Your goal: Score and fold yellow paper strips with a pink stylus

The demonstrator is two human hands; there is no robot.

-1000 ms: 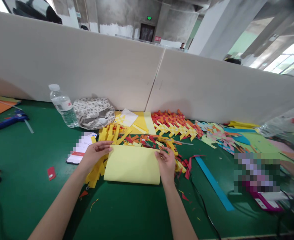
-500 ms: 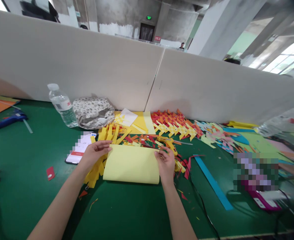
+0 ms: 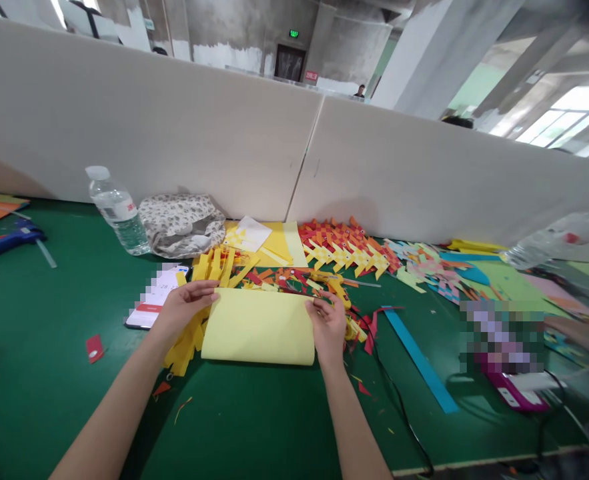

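A pale yellow sheet of paper (image 3: 258, 330), bent over with a rounded near edge, is held between my hands above the green table. My left hand (image 3: 189, 307) pinches its far left corner. At the far right corner, my right hand (image 3: 328, 323) grips it between thumb and fingers. Yellow paper strips (image 3: 184, 350) lie beside and partly under my left hand. A phone (image 3: 151, 300) with its screen lit rests left of that hand. Just beyond the paper sits a yellow glue gun (image 3: 335, 283), among red and orange scraps.
Woven paper fish shapes (image 3: 347, 250) lie near the white partition (image 3: 214, 147). A water bottle (image 3: 120, 213) and a patterned cloth (image 3: 181, 225) stand at the back left. A blue strip (image 3: 419, 360) and a black cable (image 3: 399, 393) lie to the right. Another person's blurred hand (image 3: 574, 333) is at far right.
The whole view has shifted slightly, so things appear a little further left. My hands keep the same hold on the paper. The other person's hand at the right has come further into view.
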